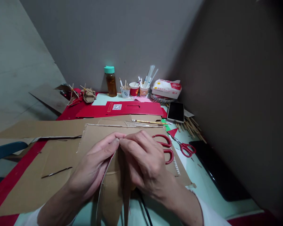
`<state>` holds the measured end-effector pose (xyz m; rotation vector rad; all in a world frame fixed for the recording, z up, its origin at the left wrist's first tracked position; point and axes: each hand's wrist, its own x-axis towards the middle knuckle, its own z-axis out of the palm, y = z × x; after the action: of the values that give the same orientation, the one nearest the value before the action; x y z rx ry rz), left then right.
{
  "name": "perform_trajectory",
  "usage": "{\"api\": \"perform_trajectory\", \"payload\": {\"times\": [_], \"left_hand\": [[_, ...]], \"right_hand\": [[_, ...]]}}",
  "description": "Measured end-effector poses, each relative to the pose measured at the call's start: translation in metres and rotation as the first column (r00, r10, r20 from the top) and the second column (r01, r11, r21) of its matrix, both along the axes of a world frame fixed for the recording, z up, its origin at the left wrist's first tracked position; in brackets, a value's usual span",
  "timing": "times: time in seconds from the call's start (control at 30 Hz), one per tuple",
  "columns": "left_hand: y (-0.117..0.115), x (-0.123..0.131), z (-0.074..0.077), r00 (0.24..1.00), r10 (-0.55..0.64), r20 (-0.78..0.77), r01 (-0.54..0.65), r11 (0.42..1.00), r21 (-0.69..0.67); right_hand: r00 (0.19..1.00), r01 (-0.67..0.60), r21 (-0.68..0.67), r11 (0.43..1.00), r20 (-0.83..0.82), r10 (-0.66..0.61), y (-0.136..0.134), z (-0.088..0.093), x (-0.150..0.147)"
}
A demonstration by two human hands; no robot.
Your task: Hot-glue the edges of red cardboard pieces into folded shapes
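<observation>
A bent piece of brown cardboard point(112, 188) hangs between my hands, its upper edge raised toward the middle of the view. My left hand point(97, 163) grips its left side, thumb lying along the top edge. With fingertips pinched together, my right hand point(146, 157) meets the left thumb at the cardboard's top corner. Whether a smaller thing sits in that pinch is hidden. Large red-handled scissors point(169, 156) lie partly behind my right hand, on a flat cardboard sheet point(96, 133). Below the hands runs a thin black rod point(145, 205).
Smaller red scissors point(187, 149), a phone point(175, 112), a black slab point(219, 172) and wooden sticks point(191, 127) lie to the right. Behind stand a tea bottle point(111, 83), paper cups point(134, 90) and a tissue pack point(167, 88). A dark thin tool point(56, 172) rests on cardboard at left.
</observation>
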<state>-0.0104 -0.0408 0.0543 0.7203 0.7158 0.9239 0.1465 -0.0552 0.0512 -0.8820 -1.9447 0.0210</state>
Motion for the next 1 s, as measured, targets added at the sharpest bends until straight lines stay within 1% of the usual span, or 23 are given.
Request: {"api": "perform_trajectory", "payload": {"times": [0.07,0.13,0.23,0.33,0.43,0.53,0.63,0.73,0.8,0.87,0.93,1.0], "left_hand": [[0.000,-0.001,0.001,0.997,0.059,-0.050,-0.060,0.998,-0.008],[0.000,0.000,0.003,0.997,0.059,-0.048,-0.060,0.998,-0.010],[0.000,0.003,0.006,0.999,0.052,-0.015,-0.052,0.999,0.010],[0.002,0.004,0.007,0.993,0.120,-0.018,-0.119,0.991,0.055],[0.003,0.004,0.006,0.988,0.154,-0.028,-0.151,0.985,0.088],[0.003,0.003,0.006,0.989,0.148,-0.014,-0.147,0.987,0.064],[0.003,0.005,0.009,0.986,0.165,0.000,-0.165,0.985,0.051],[0.002,0.006,0.009,0.992,0.115,0.051,-0.117,0.993,0.034],[0.002,0.006,0.009,0.993,0.085,0.076,-0.088,0.995,0.040],[0.003,0.004,0.007,0.994,0.078,0.071,-0.082,0.995,0.063],[0.003,0.000,0.007,0.996,0.076,0.053,-0.081,0.992,0.096],[0.004,-0.003,0.009,0.996,0.074,0.058,-0.081,0.988,0.129]], "right_hand": [[1.000,-0.018,-0.044,0.999,0.020,0.019,0.001,0.001,0.000],[0.999,-0.001,-0.044,0.999,0.039,0.003,0.001,0.001,0.000],[0.984,0.084,0.087,0.993,0.150,-0.097,0.001,-0.001,0.001],[0.946,0.145,0.225,0.963,0.253,-0.202,0.000,-0.003,0.004],[0.938,0.112,0.283,0.953,0.288,-0.195,0.002,-0.003,0.006],[0.943,0.073,0.269,0.960,0.295,-0.154,0.004,-0.001,0.005],[0.952,0.084,0.260,0.962,0.264,-0.155,0.004,0.001,0.005],[0.942,0.147,0.278,0.949,0.252,-0.220,0.002,0.001,0.006],[0.931,0.154,0.296,0.943,0.277,-0.239,0.000,0.002,0.006],[0.936,0.156,0.319,0.935,0.254,-0.243,-0.002,0.004,0.006],[0.969,0.156,0.325,0.933,0.135,-0.209,-0.004,0.008,0.006],[0.991,0.137,0.270,0.953,-0.026,-0.135,-0.005,0.009,0.007]]}}
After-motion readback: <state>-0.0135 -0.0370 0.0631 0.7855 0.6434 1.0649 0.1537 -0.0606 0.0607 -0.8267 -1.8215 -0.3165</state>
